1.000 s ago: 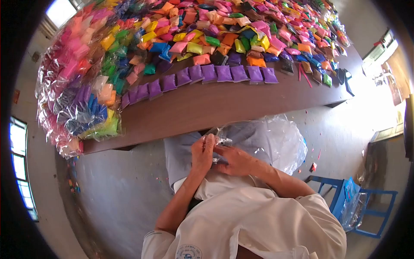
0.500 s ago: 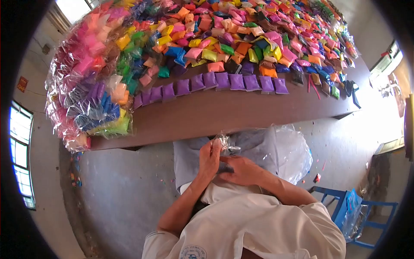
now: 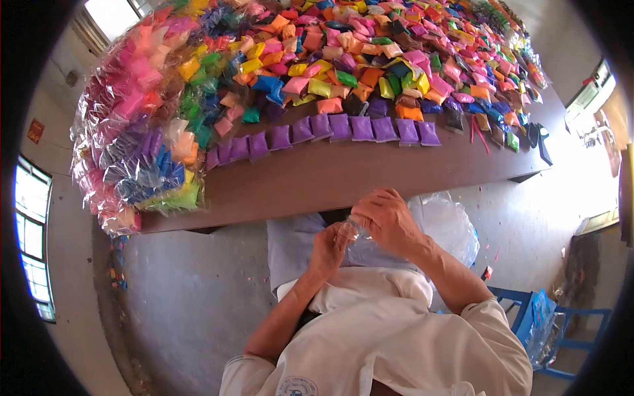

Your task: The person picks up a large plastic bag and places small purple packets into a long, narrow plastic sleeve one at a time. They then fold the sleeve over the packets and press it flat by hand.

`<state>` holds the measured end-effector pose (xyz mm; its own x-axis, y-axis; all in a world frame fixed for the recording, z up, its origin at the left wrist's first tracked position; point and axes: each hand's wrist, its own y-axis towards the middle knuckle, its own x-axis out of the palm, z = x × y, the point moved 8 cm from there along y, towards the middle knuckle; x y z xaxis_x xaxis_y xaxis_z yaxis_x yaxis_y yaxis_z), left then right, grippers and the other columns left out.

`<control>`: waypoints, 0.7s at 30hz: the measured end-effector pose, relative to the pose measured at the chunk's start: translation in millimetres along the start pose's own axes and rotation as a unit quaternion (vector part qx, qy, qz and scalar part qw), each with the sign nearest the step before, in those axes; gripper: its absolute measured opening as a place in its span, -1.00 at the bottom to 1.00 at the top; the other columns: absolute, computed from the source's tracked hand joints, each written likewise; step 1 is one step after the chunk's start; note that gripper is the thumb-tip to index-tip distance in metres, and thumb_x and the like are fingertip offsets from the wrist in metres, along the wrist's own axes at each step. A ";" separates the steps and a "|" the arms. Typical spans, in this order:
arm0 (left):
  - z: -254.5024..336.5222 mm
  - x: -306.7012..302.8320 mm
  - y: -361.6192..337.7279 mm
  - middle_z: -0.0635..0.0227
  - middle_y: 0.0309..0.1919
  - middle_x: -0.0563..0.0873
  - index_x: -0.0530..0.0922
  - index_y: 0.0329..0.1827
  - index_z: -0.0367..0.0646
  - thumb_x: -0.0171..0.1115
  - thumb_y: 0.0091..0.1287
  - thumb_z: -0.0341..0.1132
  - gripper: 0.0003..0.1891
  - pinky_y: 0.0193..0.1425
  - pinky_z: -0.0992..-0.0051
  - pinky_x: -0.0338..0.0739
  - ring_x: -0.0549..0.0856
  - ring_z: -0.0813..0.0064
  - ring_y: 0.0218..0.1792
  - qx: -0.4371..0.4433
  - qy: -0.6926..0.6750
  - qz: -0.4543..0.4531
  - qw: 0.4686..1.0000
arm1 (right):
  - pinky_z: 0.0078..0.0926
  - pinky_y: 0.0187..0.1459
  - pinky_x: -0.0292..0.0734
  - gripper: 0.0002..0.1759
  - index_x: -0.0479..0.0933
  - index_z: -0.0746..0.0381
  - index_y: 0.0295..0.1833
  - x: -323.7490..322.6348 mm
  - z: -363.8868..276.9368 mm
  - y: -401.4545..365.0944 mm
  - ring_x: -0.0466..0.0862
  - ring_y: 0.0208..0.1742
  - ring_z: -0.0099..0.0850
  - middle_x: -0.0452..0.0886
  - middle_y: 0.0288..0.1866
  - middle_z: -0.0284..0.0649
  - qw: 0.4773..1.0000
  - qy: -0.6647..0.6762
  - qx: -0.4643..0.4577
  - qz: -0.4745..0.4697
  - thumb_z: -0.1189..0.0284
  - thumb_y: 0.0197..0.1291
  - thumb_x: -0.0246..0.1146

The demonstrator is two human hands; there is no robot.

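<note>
Your left hand is closed in a pinch on the small clear bag, which sits in front of your chest, just below the table edge and above your lap. Your right hand is curled over the bag's top with its fingers drawn in on the film, though the knuckles hide the fingertips. The work looks like opening or parting the bag's mouth. Let the left pinch anchor one wall low down, and have the right thumb and forefinger rub the two layers apart near the rim rather than tugging. Hold it over the big sack on your lap. The purple packets lie well apart on the table.
</note>
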<state>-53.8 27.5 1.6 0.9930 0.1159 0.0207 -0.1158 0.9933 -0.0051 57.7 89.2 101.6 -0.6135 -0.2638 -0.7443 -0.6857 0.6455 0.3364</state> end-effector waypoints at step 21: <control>14.9 2.7 -0.7 0.49 -0.52 0.51 0.58 -0.39 -0.28 0.04 0.52 0.02 -0.49 -0.27 0.60 0.41 0.45 0.67 -0.41 -0.054 0.020 -0.040 0.998 | -0.10 -0.27 0.49 -0.69 0.62 0.19 -0.33 -6.5 3.3 16.4 0.63 -0.27 -0.02 0.64 -0.35 -0.07 0.997 0.036 -0.019 -0.066 0.17 0.27 0.21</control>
<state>-51.3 27.1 16.5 0.9993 0.0338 -0.0150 -0.0353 0.9930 -0.1131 51.8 103.9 110.0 -0.5435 -0.3964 -0.7399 -0.7752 0.5752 0.2612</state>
